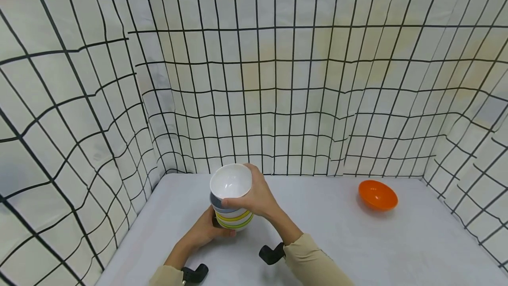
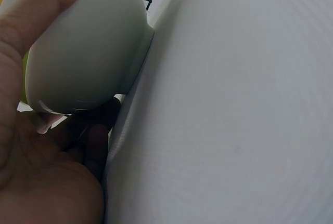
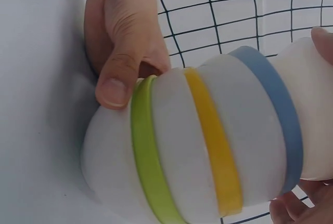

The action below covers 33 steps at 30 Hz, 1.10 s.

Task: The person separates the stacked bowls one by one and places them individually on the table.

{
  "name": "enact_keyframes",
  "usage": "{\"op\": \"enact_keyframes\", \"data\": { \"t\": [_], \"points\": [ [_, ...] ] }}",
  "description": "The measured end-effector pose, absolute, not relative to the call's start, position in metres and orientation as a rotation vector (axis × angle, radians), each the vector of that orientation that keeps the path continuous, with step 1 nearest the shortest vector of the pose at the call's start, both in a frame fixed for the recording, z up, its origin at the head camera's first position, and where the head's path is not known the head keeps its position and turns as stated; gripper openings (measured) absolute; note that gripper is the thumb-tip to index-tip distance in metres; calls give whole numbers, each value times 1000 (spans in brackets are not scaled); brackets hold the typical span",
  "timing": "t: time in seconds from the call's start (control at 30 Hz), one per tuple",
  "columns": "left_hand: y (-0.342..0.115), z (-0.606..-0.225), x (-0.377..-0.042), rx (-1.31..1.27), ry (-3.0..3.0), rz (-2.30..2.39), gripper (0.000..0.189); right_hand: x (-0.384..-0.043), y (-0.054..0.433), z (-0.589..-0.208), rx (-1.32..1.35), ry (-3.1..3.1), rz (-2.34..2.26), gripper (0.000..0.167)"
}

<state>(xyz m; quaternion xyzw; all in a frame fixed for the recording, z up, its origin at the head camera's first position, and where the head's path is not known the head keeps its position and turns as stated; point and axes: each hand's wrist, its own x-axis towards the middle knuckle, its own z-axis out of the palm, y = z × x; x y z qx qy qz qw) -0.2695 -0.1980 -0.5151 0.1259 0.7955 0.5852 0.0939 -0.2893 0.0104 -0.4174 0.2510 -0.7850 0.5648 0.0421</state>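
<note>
My two hands are on a stack of nested bowls just left of the table's middle. On top is a white bowl (image 1: 231, 181), its inside facing up; my right hand (image 1: 259, 195) grips its side, thumb at the near rim. Beneath it come a blue-rimmed bowl (image 3: 289, 115), a yellow-rimmed bowl (image 3: 210, 135) and, lowest, a green-rimmed bowl (image 3: 112, 156). Low on the stack, my left hand (image 1: 206, 228) holds the green-rimmed bowl, with its thumb on the outer wall. The left wrist view shows this bowl's foot at the table surface.
An orange bowl (image 1: 378, 195) stands apart on the right of the white table (image 1: 317, 233). White walls with a black grid (image 1: 278, 78) enclose the back and sides. Each wrist carries a black device (image 1: 271, 254).
</note>
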Motion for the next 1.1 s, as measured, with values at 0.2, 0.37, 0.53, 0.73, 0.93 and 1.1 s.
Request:
{"op": "enact_keyframes", "data": {
  "t": [0.2,0.37,0.53,0.73,0.93,1.1],
  "points": [
    [-199,-519,-272,387,2362,1734,98,-287,16,-409,738,-2382,1712,107],
    [-199,-519,-272,383,2375,1730,101,-285,25,-402,675,-2363,1719,107],
    [-198,-519,-273,361,2376,1734,105,-285,35,-399,642,-2326,1764,107],
    [-198,-520,-273,330,2394,1740,109,-286,48,-397,570,-2316,1775,110],
    [-198,-519,-272,350,2395,1747,108,-286,62,-400,486,-2324,1775,113],
    [-198,-517,-271,342,2388,1751,111,-288,76,-406,406,-2334,1758,114]
  ]
}}
